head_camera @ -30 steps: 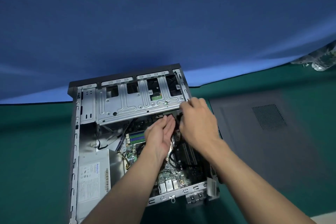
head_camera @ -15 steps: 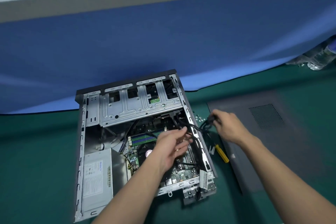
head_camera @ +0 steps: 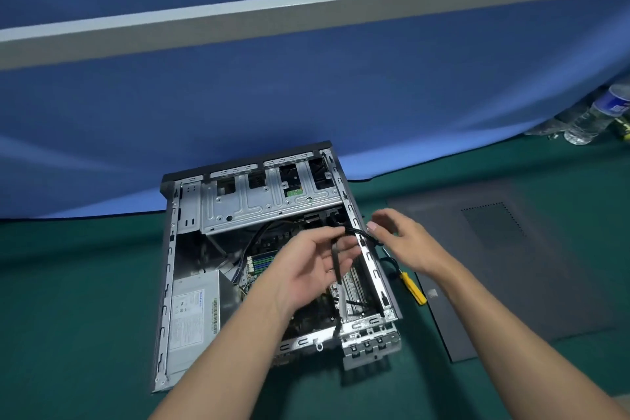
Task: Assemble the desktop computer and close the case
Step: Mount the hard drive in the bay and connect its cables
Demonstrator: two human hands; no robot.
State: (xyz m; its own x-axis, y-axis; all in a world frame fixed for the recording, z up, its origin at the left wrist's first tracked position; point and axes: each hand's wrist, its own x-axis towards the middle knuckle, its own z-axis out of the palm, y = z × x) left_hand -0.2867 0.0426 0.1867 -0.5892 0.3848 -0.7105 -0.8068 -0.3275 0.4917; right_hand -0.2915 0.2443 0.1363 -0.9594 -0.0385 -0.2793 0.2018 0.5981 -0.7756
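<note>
The open desktop case (head_camera: pixel 170 249) lies on its side on the green table. Inside it are a silver drive cage (head_camera: pixel 266 204), a power supply (head_camera: pixel 194 317) and the motherboard (head_camera: pixel 257 262). My left hand (head_camera: pixel 306 269) hovers over the board and pinches a black cable (head_camera: pixel 336 266) between thumb and fingers. The cable hangs down from that grip and also runs right over the case wall. My right hand (head_camera: pixel 405 242) is just outside the right wall, fingers spread and blurred, with the cable's far end passing under its thumb. The dark grey side panel (head_camera: pixel 511 266) lies flat to the right.
A screwdriver with a yellow handle (head_camera: pixel 413 287) rests between the case and the side panel. Plastic water bottles (head_camera: pixel 593 116) lie at the far right edge. A blue cloth backdrop (head_camera: pixel 306 95) rises directly behind the case.
My left hand has risen from the board and taken the black cable. My right hand has moved left, back to the case wall, and its fingers have spread. The view has tilted up.
</note>
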